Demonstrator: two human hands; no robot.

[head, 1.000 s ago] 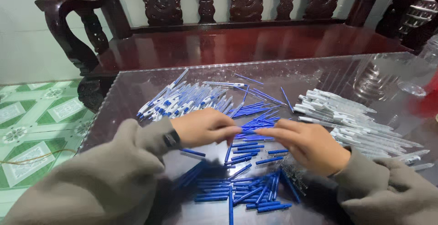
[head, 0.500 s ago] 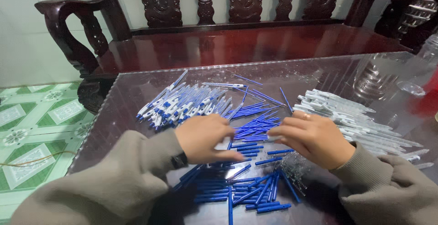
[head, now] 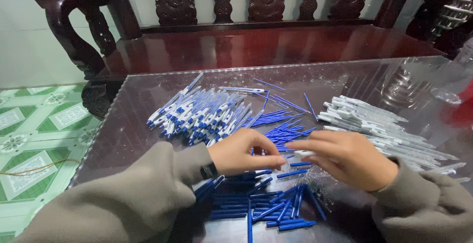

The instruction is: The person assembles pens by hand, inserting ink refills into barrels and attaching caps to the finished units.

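A: What lies on the glass counter (head: pixel 148 124)?

B: Finished pens (head: pixel 197 115) far left, white barrels (head: pixel 384 124) right, blue parts (head: pixel 266 203) near.

A: And the hands?

B: Left hand (head: pixel 244 152) fingers pinched on a blue part, touching the right hand (head: pixel 350 156), closed on a white barrel (head: pixel 301 153)

A home sitting room — carved dark wooden bench (head: pixel 256 41), glass-topped table (head: pixel 148 100), green patterned floor tiles (head: pixel 34 129).
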